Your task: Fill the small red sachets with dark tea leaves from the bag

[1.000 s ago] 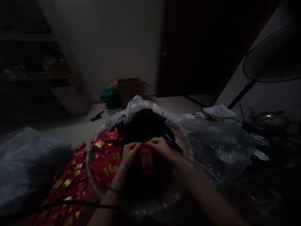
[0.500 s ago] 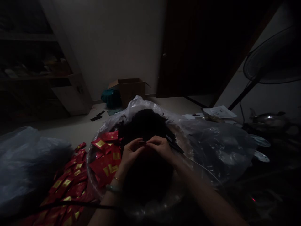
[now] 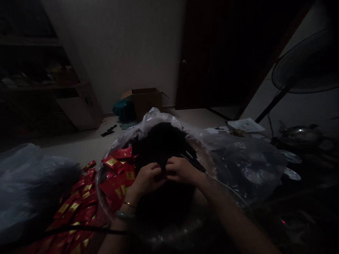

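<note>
Both left hand (image 3: 148, 179) and right hand (image 3: 182, 170) curled close; any hold unclear; light, level pinch above dark heap (image 3: 165, 143) suits.

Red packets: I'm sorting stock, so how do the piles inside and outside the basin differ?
The inner pile sits within the basin; the outer pile lies left of it. The outer pile spreads wider, crossed by a dark cable; the inner pile is smaller, uncrossed. Both are red and gold.

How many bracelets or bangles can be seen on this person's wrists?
2. Both are on the wrist of the left hand: a thin gold bracelet nearer the hand, and a thicker pale bangle just behind it. In this dim light, others may be hidden.
</note>
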`<state>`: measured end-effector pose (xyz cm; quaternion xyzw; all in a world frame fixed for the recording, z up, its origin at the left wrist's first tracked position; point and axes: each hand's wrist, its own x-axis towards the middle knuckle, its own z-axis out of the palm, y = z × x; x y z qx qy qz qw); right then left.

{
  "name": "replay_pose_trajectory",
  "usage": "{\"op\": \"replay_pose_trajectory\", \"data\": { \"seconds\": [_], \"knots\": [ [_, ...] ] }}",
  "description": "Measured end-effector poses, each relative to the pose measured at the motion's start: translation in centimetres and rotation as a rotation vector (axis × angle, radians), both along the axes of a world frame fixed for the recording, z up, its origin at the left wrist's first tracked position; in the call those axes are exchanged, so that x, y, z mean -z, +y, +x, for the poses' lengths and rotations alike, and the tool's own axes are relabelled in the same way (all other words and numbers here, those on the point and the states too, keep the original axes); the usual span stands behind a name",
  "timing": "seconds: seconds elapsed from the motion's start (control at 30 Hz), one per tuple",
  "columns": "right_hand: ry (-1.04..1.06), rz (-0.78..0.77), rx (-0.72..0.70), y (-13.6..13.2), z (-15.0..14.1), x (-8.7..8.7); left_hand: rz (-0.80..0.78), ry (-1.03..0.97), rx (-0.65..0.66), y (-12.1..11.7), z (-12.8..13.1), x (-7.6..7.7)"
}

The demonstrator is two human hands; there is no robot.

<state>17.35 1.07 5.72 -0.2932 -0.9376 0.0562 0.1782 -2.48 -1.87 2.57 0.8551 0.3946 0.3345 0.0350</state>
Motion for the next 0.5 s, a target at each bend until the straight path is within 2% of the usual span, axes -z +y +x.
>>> {"op": "replay_pose_trajectory", "data": {
  "seconds": [0.1, 0.27, 0.4, 0.5],
  "knots": [
    [-0.079, 0.062, 0.041, -0.13, -0.07, -0.02, 0.056, 0.065, -0.024, 0.06, -0.02, 0.3],
    [-0.069, 0.137, 0.071, 0.21, -0.06, 0.33, 0.11, 0.034, -0.059, 0.56, -0.13, 0.64],
    [0.041, 0.137, 0.05, 0.26, 0.08, 0.5, 0.201, 0.017, -0.096, 0.41, -0.11, 0.33],
    [0.17, 0.121, 0.044, -0.01, 0.08, 0.39, 0.196, -0.088, -0.11, 0.1, -0.19, 0.06]
  ]
}}
